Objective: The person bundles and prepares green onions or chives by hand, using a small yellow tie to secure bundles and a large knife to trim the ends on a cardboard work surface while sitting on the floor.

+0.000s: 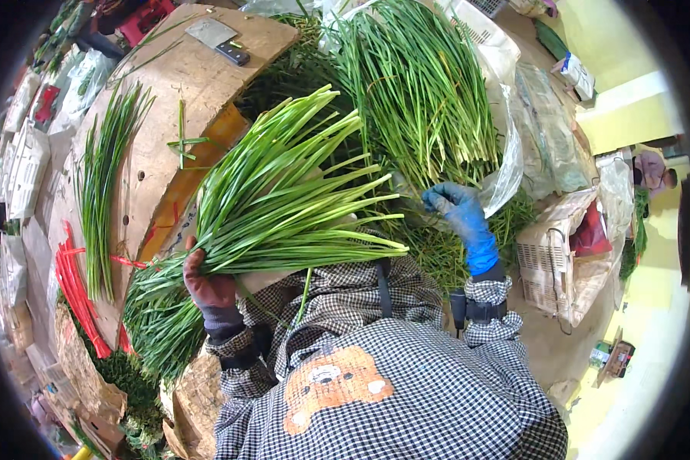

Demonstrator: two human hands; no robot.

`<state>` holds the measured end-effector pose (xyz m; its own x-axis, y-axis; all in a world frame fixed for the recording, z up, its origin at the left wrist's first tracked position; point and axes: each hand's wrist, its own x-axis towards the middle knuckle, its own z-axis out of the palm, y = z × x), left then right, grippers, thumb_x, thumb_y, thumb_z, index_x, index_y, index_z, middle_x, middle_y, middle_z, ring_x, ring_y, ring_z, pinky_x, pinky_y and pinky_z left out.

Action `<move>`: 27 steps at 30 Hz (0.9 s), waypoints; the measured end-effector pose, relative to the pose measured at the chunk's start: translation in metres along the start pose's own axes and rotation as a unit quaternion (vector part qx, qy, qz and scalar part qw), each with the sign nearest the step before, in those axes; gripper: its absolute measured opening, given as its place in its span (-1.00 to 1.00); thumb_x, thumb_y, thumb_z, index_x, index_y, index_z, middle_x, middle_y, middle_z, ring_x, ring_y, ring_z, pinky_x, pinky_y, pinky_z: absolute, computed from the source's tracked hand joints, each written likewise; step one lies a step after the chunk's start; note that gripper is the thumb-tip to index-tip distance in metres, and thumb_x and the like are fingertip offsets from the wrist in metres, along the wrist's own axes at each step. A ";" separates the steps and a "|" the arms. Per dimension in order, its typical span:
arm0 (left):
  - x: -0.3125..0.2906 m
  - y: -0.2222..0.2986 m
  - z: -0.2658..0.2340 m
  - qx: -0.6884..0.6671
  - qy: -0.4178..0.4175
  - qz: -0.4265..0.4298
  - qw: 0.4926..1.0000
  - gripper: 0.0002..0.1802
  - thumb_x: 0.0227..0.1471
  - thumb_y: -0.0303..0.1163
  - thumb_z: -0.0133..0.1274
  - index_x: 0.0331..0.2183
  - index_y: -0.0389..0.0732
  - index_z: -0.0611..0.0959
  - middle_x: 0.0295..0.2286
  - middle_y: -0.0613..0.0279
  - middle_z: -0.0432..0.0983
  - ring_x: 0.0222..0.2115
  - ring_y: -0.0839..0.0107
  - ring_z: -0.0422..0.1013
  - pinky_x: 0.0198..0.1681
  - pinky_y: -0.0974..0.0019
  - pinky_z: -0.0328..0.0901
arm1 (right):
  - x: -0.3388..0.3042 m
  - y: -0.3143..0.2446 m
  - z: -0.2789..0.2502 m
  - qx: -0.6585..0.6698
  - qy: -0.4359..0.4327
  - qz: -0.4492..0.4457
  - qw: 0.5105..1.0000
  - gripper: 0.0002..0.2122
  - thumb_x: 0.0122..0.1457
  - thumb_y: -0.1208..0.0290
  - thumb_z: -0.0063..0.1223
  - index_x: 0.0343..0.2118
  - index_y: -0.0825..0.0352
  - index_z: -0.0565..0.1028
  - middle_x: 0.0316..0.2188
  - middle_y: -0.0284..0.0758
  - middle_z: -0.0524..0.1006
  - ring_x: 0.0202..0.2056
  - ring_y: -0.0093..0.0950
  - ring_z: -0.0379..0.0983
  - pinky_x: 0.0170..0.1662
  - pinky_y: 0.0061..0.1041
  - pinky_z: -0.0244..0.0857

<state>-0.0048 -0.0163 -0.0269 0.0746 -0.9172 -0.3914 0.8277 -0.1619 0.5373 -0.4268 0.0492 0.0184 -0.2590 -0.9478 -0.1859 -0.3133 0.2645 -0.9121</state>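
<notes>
My left hand [207, 282], in a dark reddish glove, is closed round a large loose bunch of long green chives [291, 203]. The bunch lies fanned out across my lap, its paler cut ends toward the right. My right hand [456, 211], in a blue glove, is raised to the right of those ends. Its fingers are curled together, and anything between them is too small to make out. Just beyond it lies a big heap of chives [418, 84] on clear plastic sheeting [506, 153].
A board [157, 84] at the left carries a cleaver [221, 40], a smaller chive bundle [103, 188] and red ties [80, 299]. Loose green trimmings [468, 268] lie beneath my right hand. A white plastic crate [552, 257] stands at the right. Another person [652, 170] is farther off.
</notes>
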 end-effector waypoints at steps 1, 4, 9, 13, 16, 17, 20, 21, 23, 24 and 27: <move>0.001 -0.001 -0.001 -0.003 -0.011 -0.002 1.000 -0.45 -0.17 -0.47 -0.03 -0.03 -0.20 0.35 -0.19 0.07 0.42 -0.21 0.18 0.38 -0.08 0.08 0.28 | -0.003 -0.003 -0.002 0.030 -0.024 0.009 0.999 -0.84 0.06 0.41 0.06 -0.38 0.40 0.53 -0.56 -0.41 0.52 -0.51 -0.66 0.39 -0.42 -0.64 0.27; 0.002 -0.002 -0.001 -0.001 0.005 -0.007 1.000 -0.44 -0.18 -0.47 -0.03 -0.03 -0.20 0.35 -0.20 0.07 0.42 -0.22 0.19 0.38 -0.09 0.09 0.29 | -0.004 -0.022 0.020 -0.041 -0.077 -0.053 0.995 -0.80 0.04 0.36 0.11 -0.36 0.40 0.53 -0.52 -0.39 0.53 -0.48 -0.63 0.40 -0.38 -0.60 0.29; 0.001 -0.003 0.002 0.018 0.005 0.008 1.000 -0.44 -0.15 -0.46 -0.03 -0.02 -0.20 0.34 -0.20 0.06 0.42 -0.22 0.18 0.38 -0.09 0.09 0.29 | 0.004 -0.030 0.072 0.103 -0.142 -0.003 0.984 -0.81 0.00 0.40 0.14 -0.36 0.40 0.54 -0.50 -0.36 0.54 -0.44 -0.60 0.42 -0.32 -0.58 0.29; -0.004 -0.002 0.006 0.016 0.004 -0.003 1.000 -0.47 -0.13 -0.47 -0.06 -0.02 -0.20 0.33 -0.18 0.04 0.40 -0.21 0.16 0.37 -0.09 0.08 0.28 | 0.000 -0.033 0.067 0.069 0.005 -0.049 0.996 -0.85 -0.02 0.46 0.15 -0.38 0.39 0.55 -0.47 -0.35 0.55 -0.41 -0.61 0.43 -0.28 -0.60 0.30; -0.004 -0.004 0.011 0.005 0.014 -0.008 1.000 -0.48 -0.13 -0.47 -0.06 -0.03 -0.19 0.33 -0.17 0.04 0.40 -0.20 0.15 0.37 -0.09 0.07 0.28 | -0.014 -0.029 0.046 0.048 0.066 -0.054 0.995 -0.87 0.01 0.45 0.12 -0.40 0.38 0.55 -0.50 -0.37 0.54 -0.44 -0.63 0.42 -0.30 -0.63 0.29; -0.005 -0.005 0.012 0.003 0.012 -0.010 1.000 -0.47 -0.13 -0.48 -0.06 -0.02 -0.18 0.32 -0.17 0.05 0.39 -0.20 0.15 0.37 -0.10 0.07 0.28 | -0.019 -0.026 0.039 0.046 0.067 -0.054 0.995 -0.87 0.01 0.45 0.12 -0.40 0.38 0.55 -0.50 -0.37 0.54 -0.44 -0.63 0.42 -0.30 -0.63 0.29; -0.002 -0.006 0.008 0.004 0.006 -0.017 1.000 -0.47 -0.14 -0.47 -0.07 -0.03 -0.17 0.32 -0.17 0.06 0.39 -0.20 0.15 0.36 -0.10 0.06 0.28 | -0.034 -0.021 0.010 0.118 0.126 -0.014 0.985 -0.87 0.02 0.45 0.10 -0.40 0.39 0.55 -0.49 -0.38 0.54 -0.43 -0.62 0.41 -0.31 -0.62 0.27; -0.001 -0.005 0.005 0.009 0.002 -0.020 1.000 -0.47 -0.14 -0.47 -0.07 -0.03 -0.16 0.33 -0.16 0.06 0.39 -0.20 0.14 0.36 -0.10 0.06 0.28 | -0.041 -0.025 -0.003 0.071 0.169 0.016 0.983 -0.87 0.03 0.44 0.09 -0.40 0.39 0.55 -0.48 -0.38 0.54 -0.42 -0.61 0.40 -0.29 -0.62 0.26; -0.002 -0.003 0.004 0.012 0.011 -0.020 1.000 -0.48 -0.14 -0.47 -0.07 -0.04 -0.16 0.34 -0.17 0.06 0.39 -0.20 0.14 0.36 -0.10 0.06 0.28 | -0.058 -0.017 -0.038 0.009 0.250 0.031 0.968 -0.85 0.05 0.41 0.06 -0.40 0.39 0.54 -0.47 -0.38 0.54 -0.41 -0.61 0.40 -0.27 -0.62 0.25; -0.002 -0.004 0.003 0.016 0.022 -0.019 0.999 -0.49 -0.14 -0.46 -0.07 -0.04 -0.16 0.34 -0.17 0.06 0.39 -0.20 0.14 0.36 -0.09 0.05 0.28 | -0.069 -0.006 -0.059 -0.006 0.286 0.016 0.958 -0.84 0.05 0.40 0.05 -0.40 0.39 0.54 -0.46 -0.37 0.54 -0.40 -0.60 0.40 -0.26 -0.62 0.24; 0.002 0.004 -0.010 0.011 0.002 -0.018 1.000 -0.49 -0.14 -0.44 -0.07 -0.05 -0.16 0.35 -0.17 0.06 0.39 -0.20 0.13 0.36 -0.09 0.04 0.28 | -0.102 0.022 -0.113 0.022 0.352 0.011 0.936 -0.82 0.05 0.37 0.06 -0.41 0.40 0.53 -0.48 -0.37 0.53 -0.47 -0.62 0.38 -0.34 -0.66 0.24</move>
<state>0.0036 -0.0152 -0.0331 0.0466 -0.9093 -0.4135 0.8178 -0.2030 0.5386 -0.5110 0.1715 0.0584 -0.8077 -0.5856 0.0681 -0.2671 0.2604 -0.9278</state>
